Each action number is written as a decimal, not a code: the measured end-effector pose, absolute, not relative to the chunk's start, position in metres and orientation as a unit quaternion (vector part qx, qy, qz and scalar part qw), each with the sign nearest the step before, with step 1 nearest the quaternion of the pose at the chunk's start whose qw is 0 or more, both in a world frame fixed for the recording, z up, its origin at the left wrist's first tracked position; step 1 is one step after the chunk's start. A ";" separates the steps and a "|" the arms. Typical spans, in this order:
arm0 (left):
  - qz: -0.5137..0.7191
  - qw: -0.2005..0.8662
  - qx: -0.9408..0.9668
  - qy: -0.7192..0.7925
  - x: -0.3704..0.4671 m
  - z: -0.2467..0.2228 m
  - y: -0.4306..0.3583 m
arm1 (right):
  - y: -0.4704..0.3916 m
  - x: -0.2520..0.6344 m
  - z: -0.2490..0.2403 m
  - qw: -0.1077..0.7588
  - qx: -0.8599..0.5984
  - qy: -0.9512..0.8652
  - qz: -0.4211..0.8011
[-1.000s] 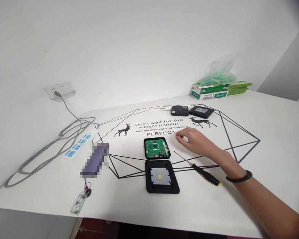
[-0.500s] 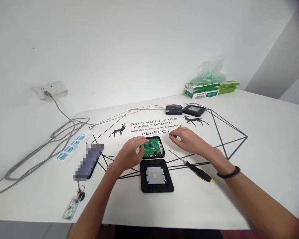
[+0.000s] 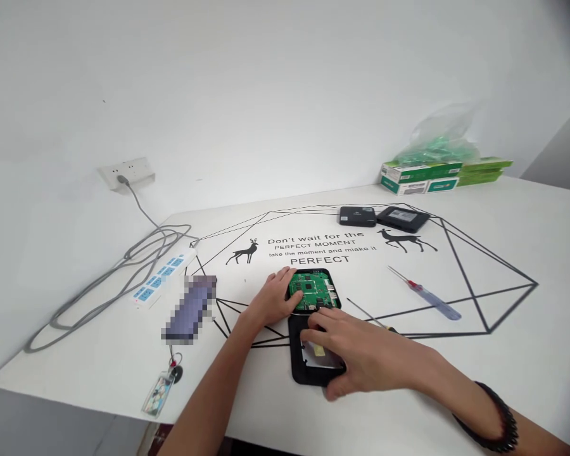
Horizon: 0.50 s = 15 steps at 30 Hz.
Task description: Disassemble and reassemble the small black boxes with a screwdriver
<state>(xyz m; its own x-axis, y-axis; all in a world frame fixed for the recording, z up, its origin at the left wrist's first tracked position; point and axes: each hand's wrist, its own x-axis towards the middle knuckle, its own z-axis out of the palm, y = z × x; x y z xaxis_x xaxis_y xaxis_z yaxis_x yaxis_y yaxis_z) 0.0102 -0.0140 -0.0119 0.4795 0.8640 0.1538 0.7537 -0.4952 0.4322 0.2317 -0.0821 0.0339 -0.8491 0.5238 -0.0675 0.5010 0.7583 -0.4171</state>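
Note:
My left hand (image 3: 279,296) holds the left side of a shallow black case (image 3: 338,303), fingers at its far left edge and thumb at the near left corner. Inside the case lies a green circuit board (image 3: 316,288). Directly in front of it is a square black cover (image 3: 298,367) with a silver metal plate (image 3: 308,358) and a yellowish pad (image 3: 318,350). My right hand (image 3: 346,348) reaches across this cover, thumb at its near right edge and fingers curled over the far part. A black-handled screwdriver (image 3: 368,315) lies partly hidden behind my right hand.
Further right lies a clear-handled screwdriver (image 3: 430,299) with a red collar. Two flat black devices, one left (image 3: 358,216) and one right (image 3: 403,219), lie near the wall beside green-and-white boxes (image 3: 422,177). Leftward are a phone (image 3: 190,310), a keychain (image 3: 158,394) and a power strip (image 3: 164,278).
My right hand has come down and toward me onto the black cover. The clear-handled screwdriver now shows where my right arm was. The view has turned left.

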 end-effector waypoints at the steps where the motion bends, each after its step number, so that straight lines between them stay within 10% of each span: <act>1: 0.178 0.155 0.846 0.478 0.010 -0.012 -0.014 | -0.083 0.231 0.034 0.021 -0.275 -0.938 0.210; 15: 0.211 0.152 0.848 0.462 0.017 -0.005 -0.014 | -0.088 0.235 0.050 0.108 -0.235 -0.955 0.148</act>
<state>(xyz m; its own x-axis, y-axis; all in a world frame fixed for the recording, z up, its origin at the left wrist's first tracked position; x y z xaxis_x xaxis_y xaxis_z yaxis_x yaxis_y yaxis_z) 0.0170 -0.0137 -0.0046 0.4847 0.8472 0.2177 0.7187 -0.5276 0.4530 0.2351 -0.0879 0.0498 -0.8661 0.4807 0.1369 0.4166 0.8456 -0.3338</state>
